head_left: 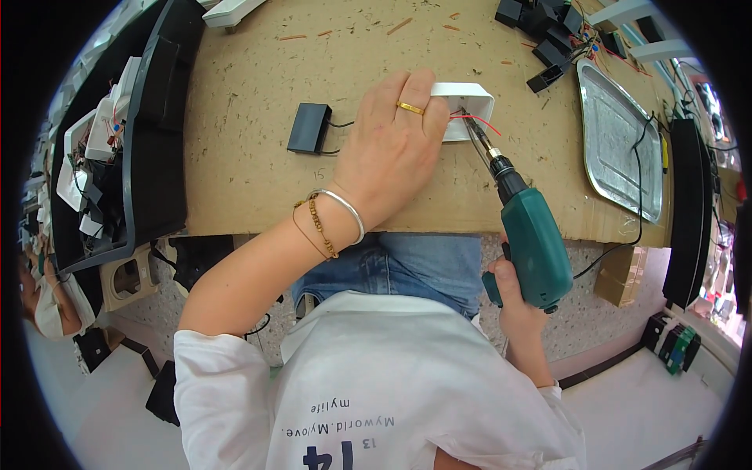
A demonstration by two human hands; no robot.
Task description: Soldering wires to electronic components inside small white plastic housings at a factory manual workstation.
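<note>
My left hand (395, 145) is closed around a white plastic housing (471, 95) and steadies it on the table, its fingers over the left part. A thin red wire (487, 124) sticks out of the housing's open side. My right hand (517, 301) grips a green pistol-shaped soldering gun (536, 239) by its handle. Its metal tip reaches inside the housing, beside the red wire; the exact contact is too small to tell. Left of my left hand lies a small black box (310, 128). Two dark leads run from it under that hand, where their ends are hidden.
On the left stands a black bin (160, 129) with white housings and wired parts. A metal tray (623, 149) lies at the right, a black cord (641, 180) crossing it. Black boxes (552, 51) and wires are heaped at the back right. Wire scraps (399, 26) litter the brown tabletop.
</note>
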